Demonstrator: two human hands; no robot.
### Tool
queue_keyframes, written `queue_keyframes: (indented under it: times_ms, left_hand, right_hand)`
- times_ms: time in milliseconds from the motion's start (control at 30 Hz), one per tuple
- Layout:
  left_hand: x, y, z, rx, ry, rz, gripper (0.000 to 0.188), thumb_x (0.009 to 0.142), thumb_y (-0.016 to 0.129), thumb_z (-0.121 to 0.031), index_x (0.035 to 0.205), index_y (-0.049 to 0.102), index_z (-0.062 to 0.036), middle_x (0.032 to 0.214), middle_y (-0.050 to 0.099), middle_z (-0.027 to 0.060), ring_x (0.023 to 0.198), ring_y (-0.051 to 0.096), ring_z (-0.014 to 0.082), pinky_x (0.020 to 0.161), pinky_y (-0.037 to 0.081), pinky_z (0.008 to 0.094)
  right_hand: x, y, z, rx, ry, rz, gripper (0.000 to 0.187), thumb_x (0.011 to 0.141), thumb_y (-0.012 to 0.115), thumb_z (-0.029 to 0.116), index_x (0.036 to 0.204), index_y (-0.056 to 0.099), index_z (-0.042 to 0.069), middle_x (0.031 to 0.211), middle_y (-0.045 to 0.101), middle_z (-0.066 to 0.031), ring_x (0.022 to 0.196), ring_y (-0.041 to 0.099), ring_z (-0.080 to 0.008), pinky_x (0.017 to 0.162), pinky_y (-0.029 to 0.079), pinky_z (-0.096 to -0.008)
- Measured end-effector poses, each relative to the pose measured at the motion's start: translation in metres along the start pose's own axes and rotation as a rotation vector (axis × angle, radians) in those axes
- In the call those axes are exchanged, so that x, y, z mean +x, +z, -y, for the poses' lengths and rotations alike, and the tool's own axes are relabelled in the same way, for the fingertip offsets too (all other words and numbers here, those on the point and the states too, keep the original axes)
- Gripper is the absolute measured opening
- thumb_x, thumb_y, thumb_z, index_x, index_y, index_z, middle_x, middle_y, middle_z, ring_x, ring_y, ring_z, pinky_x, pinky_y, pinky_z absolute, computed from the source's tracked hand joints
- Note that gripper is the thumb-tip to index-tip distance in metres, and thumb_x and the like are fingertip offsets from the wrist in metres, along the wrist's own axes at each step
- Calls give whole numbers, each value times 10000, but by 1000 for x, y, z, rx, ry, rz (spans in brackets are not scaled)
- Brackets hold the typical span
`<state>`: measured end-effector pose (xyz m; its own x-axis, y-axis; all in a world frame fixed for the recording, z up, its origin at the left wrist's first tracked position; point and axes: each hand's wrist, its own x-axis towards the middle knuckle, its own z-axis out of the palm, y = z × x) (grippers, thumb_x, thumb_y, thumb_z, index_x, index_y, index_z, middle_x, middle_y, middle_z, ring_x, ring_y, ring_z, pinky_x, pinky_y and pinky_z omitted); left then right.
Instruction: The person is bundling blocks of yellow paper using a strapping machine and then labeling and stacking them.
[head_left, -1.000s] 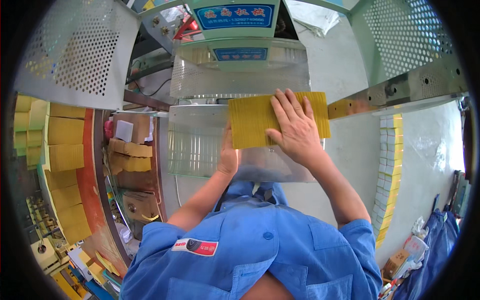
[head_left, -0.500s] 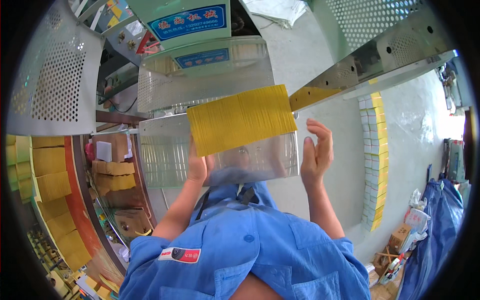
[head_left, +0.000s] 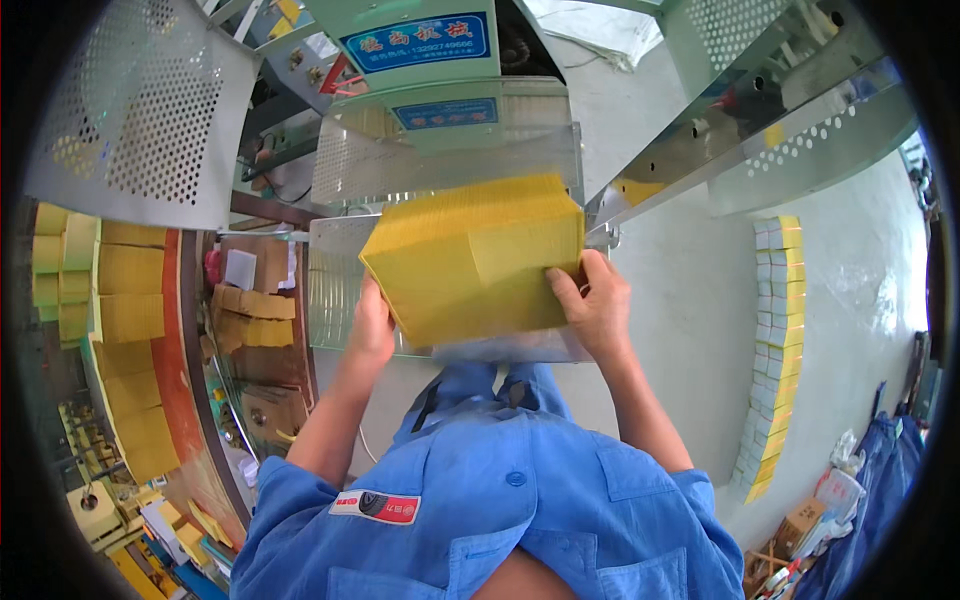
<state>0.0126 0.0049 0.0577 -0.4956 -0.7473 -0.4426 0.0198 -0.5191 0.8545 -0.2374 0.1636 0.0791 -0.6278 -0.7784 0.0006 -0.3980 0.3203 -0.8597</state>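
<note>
A thick stack of yellow paper (head_left: 480,285) is between my two hands, with its broad flat face tilted toward me and its many thin edges along the top. My left hand (head_left: 372,322) is closed on its lower left side, with fingers partly hidden behind the paper. At the right end my right hand (head_left: 600,300) grips it, thumb across the front face. Behind and under the stack is a shiny tray (head_left: 335,265) of the machine, largely covered by the paper. I cannot tell whether the stack touches the tray.
Beyond the tray stands a green machine (head_left: 385,15) with a clear cover (head_left: 450,150). A metal beam (head_left: 700,130) slants in from the right, and a perforated panel (head_left: 140,120) is at left. Yellow paper stacks (head_left: 132,320) line the left; banded bundles (head_left: 778,350) line the right floor.
My right hand has moved in from beside the stack and taken hold of its right end. The stack has tipped, so its broad face now shows. My view has shifted slightly.
</note>
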Motion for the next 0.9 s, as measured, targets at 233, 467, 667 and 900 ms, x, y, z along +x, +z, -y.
queue_keyframes:
  times_ms: [233, 467, 667, 900]
  left_hand:
    - [11, -17, -1, 135, -377, -16, 676, 1001, 226, -597, 1406, 424, -93, 1296, 568, 59, 1108, 591, 161, 844, 517, 323]
    - [-2, -28, 2, 88, -253, 63, 669, 1015, 227, -564, 1408, 423, -58, 1302, 564, 84, 1161, 567, 197, 938, 477, 347]
    - [0, -47, 42, 345, -21, -32, 618, 1035, 253, -497, 1317, 521, -17, 1238, 595, 107, 1149, 561, 189, 955, 453, 336]
    - [1, -3, 63, -233, 25, -25, 610, 1021, 312, -515, 1354, 461, -27, 1284, 545, 85, 1164, 529, 184, 979, 425, 332]
  right_hand:
    - [14, 17, -25, -226, 83, 163, 409, 873, 619, 389, 842, 573, -16, 756, 618, -245, 684, 601, -398, 652, 474, -445]
    - [16, 3, -45, 327, 422, 314, 287, 957, 568, 268, 992, 660, -1, 730, 621, -30, 622, 555, -92, 592, 467, -275]
    - [5, 24, -65, 580, 336, 166, 290, 984, 523, 216, 1174, 621, 20, 862, 636, 12, 730, 564, -57, 690, 482, -221]
    - [-11, 56, -56, 930, 266, 22, 419, 1009, 432, 244, 1364, 467, 24, 1311, 528, -89, 1182, 500, -170, 999, 404, -316]
